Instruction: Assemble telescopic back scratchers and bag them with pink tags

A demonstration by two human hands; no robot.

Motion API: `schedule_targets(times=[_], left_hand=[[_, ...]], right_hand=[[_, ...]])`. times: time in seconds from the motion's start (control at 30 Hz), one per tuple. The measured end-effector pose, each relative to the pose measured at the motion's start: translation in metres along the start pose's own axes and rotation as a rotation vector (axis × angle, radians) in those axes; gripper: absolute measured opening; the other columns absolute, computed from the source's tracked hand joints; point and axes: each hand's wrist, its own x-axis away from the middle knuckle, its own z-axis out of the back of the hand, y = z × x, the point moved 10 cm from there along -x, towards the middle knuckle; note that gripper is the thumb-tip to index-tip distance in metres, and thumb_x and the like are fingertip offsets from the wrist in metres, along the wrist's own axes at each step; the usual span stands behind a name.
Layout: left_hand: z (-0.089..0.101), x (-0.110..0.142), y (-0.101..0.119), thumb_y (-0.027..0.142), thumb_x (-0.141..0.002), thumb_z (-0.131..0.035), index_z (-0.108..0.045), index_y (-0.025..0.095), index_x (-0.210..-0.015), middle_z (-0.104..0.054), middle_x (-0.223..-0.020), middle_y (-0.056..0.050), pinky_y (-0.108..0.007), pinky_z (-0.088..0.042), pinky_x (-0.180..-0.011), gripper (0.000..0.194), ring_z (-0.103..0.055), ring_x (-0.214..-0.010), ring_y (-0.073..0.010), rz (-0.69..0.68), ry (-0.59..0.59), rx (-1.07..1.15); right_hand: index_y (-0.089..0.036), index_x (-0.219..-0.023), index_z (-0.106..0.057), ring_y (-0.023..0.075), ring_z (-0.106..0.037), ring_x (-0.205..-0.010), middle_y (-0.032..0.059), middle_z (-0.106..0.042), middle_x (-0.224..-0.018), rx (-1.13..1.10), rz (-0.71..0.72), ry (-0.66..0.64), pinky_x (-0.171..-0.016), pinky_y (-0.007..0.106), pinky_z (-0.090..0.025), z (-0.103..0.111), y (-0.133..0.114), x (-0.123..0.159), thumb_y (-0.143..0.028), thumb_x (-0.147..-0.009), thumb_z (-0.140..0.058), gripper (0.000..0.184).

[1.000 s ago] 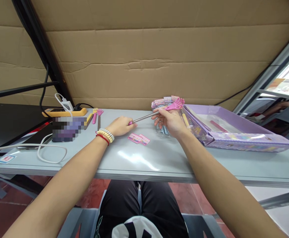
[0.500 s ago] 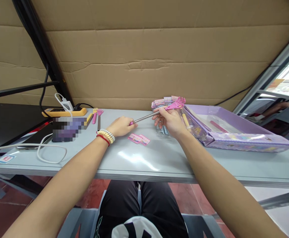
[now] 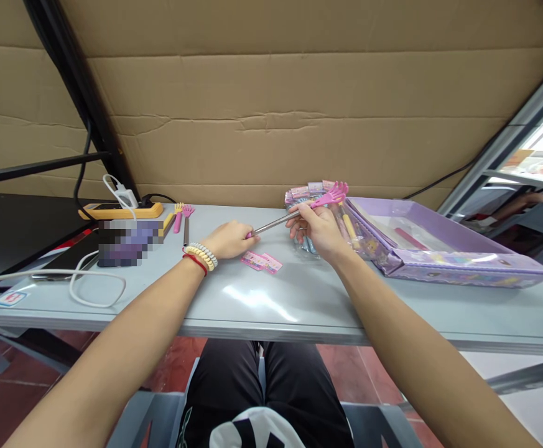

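Observation:
A pink back scratcher (image 3: pixel 278 221) with a metal rod and a hand-shaped head is held slantwise above the table. My left hand (image 3: pixel 228 239) is closed round its handle end. Just below the pink head, the fingers of my right hand (image 3: pixel 316 229) pinch the rod. Two small pink printed cards (image 3: pixel 262 261) lie on the table under the rod. Behind my right hand sits a pile of plastic-wrapped packets (image 3: pixel 309 190), partly covered by the hand. More back scratchers, pink and yellow (image 3: pixel 182 214), rest at the left beyond my left hand.
On the right stands an open purple box (image 3: pixel 458 267) with a reddish stick and clear plastic inside. A yellow power strip (image 3: pixel 120 211), a white cable (image 3: pixel 96 305) and a blurred-out flat item (image 3: pixel 131 242) lie on the left. Cardboard (image 3: pixel 252 93) walls the table's back.
My left hand has shifted very slightly to the right and down along with the handle end. My right hand and the other things stay almost the same.

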Motion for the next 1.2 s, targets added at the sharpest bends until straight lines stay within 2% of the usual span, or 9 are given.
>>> schedule_targets(times=[0.2,0.37,0.6,0.93,1.2], left_hand=[[0.012,0.002,0.0,0.048,-0.086,-0.041,-0.048,0.019,-0.062,-0.051,-0.056,0.0,-0.027,-0.028,-0.055,0.038,-0.041,-0.054,-0.013,0.012,0.117,0.156],[0.007,0.002,0.002,0.048,-0.086,-0.039,-0.048,0.02,-0.063,-0.052,-0.058,-0.001,-0.028,-0.027,-0.055,0.037,-0.043,-0.055,-0.0142,0.009,0.062,0.102],[0.009,0.002,0.003,0.046,-0.087,-0.037,-0.047,0.02,-0.064,-0.056,-0.062,-0.003,-0.028,-0.027,-0.056,0.036,-0.046,-0.058,-0.0158,0.0,0.06,0.022],[0.011,0.003,0.008,0.046,-0.086,-0.041,-0.047,0.019,-0.061,-0.05,-0.056,0.001,-0.027,-0.028,-0.054,0.037,-0.041,-0.053,-0.0119,0.001,0.07,0.19],[0.008,0.002,0.011,0.045,-0.085,-0.045,-0.05,0.02,-0.065,-0.048,-0.054,0.002,-0.027,-0.028,-0.053,0.033,-0.04,-0.051,-0.0128,-0.022,0.088,0.175]], right_hand=[[-0.017,-0.086,-0.056,0.0136,-0.057,-0.046,0.0023,-0.062,-0.065,-0.057,0.013,0.006,-0.034,0.021,-0.037,0.002,-0.001,0.0,-0.06,-0.072,-0.067,0.047],[-0.017,-0.085,-0.056,0.0132,-0.056,-0.045,0.0028,-0.062,-0.064,-0.039,0.012,0.002,-0.034,0.022,-0.037,0.001,0.001,0.0,-0.061,-0.071,-0.067,0.047],[-0.017,-0.085,-0.055,0.0132,-0.056,-0.045,0.0025,-0.063,-0.064,-0.054,0.021,-0.012,-0.034,0.021,-0.036,-0.001,0.0,0.0,-0.062,-0.069,-0.068,0.049],[-0.018,-0.085,-0.054,0.0134,-0.056,-0.045,0.0023,-0.063,-0.063,-0.069,0.036,-0.025,-0.034,0.021,-0.036,-0.002,0.0,0.0,-0.063,-0.068,-0.068,0.05],[-0.017,-0.082,-0.057,0.0118,-0.054,-0.045,0.0015,-0.058,-0.058,-0.029,0.017,0.083,-0.035,0.02,-0.034,0.01,-0.006,0.0,-0.057,-0.074,-0.066,0.042]])
